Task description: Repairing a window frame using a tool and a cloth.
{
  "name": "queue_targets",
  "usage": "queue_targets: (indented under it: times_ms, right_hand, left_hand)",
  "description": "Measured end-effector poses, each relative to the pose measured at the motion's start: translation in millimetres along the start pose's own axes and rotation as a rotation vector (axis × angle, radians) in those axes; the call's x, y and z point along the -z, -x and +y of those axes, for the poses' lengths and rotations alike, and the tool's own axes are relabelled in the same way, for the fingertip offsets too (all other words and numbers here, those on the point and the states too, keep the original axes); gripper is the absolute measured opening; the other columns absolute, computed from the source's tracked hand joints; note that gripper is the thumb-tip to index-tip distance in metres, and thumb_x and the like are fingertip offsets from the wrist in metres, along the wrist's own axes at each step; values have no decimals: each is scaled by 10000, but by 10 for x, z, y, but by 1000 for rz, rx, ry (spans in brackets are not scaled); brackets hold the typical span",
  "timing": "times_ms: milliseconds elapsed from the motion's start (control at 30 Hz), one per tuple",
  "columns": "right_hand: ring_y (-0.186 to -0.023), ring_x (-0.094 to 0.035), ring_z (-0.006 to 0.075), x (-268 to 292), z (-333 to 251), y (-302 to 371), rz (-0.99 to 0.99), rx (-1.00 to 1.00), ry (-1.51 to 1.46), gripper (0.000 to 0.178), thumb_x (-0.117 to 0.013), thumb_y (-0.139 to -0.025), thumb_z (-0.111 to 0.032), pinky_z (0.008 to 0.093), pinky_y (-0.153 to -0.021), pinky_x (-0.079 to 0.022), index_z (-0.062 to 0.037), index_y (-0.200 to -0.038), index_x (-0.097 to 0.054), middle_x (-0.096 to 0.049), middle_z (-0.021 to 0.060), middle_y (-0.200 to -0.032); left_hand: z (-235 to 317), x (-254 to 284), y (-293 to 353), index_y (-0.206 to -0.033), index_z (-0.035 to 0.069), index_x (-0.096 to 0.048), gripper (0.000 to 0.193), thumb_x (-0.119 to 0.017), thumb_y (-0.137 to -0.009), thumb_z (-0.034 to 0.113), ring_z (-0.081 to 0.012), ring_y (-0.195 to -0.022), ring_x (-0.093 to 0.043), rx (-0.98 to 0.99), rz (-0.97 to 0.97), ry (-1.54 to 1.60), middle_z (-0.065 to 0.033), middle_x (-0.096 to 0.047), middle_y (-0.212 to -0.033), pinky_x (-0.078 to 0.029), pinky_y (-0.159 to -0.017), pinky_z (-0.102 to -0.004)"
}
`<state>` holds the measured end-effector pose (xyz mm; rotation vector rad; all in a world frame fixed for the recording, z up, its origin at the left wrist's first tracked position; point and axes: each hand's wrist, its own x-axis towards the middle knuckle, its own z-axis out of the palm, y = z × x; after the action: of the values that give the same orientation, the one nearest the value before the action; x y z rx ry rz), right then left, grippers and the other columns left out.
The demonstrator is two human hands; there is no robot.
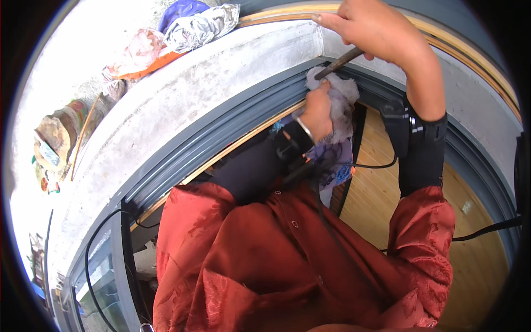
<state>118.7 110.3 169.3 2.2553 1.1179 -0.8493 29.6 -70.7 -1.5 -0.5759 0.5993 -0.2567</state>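
My left hand (317,115), with a pale bangle at the wrist, is closed on a grey fluffy rag (344,94) at the corner of a grey metal window frame (276,95). The rag bunches up in the corner and hangs down beside the hand. Above it, my right hand (376,30) grips a dark thin stick (340,62), its thumb pointing left. The lower tip of the stick presses into the rag just above my left fingers. The stick's upper end is hidden inside the right hand.
A white ledge (166,91) curves outside the frame. Crumpled plastic bags (202,26) lie beyond it, with a worn container (58,138) farther left. Patterned purple cloth (338,166) lies below my left hand. Wooden boards (370,182) lie to the right, crossed by a black cable (368,166).
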Motion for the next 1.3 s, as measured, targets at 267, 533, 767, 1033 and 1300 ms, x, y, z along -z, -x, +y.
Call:
queue_targets:
  times_ms: [267,533,767,1033,1300]
  right_hand:
    - [-723,-601,424,-179,190,-134,48,-19,149,456,-547,-845,-365,467,-682,-466,63,-730,-651,-610,262,-736]
    - [-861,-639,348,28,131,-115,-243,24,-28,327,-612,-820,-263,416,-698,-485,49,-735,-660,-652,211,-731]
    - [-559,-541,370,-261,247,680,59,-105,-57,367,-619,-825,-319,405,-523,-448,9,-660,-630,-532,200,-584]
    - [-556,-559,368,-588,177,971,265,23,50,348,-613,-832,-317,433,-506,-447,-45,-618,-645,-560,168,-568]
    - [-472,-472,350,-566,438,1184,252,-4,-283,379,-625,-846,-300,395,-460,-386,-11,-604,-585,-482,165,-514]
  left_hand:
    - [143,-139,22,-1138,-5,-556,359,-345,-978,236,-311,-950,-618,49,-46,-88,-162,-641,-1066,-502,-843,-443]
    - [199,9,506,-1179,-13,-542,391,-344,-987,266,-306,-968,-630,-29,47,-57,-168,-635,-1094,-500,-866,-416]
    - [192,-203,353,-1151,-43,-544,380,-323,-981,216,-272,-908,-648,20,31,-313,-168,-653,-1037,-532,-791,-371]
    - [245,46,372,-1085,-43,-566,318,-364,-965,170,-269,-865,-643,-49,64,-338,-168,-644,-1008,-520,-763,-380]
    - [197,-67,793,-1089,-60,-551,302,-381,-979,165,-258,-841,-663,-130,179,-465,-175,-643,-993,-542,-710,-360]
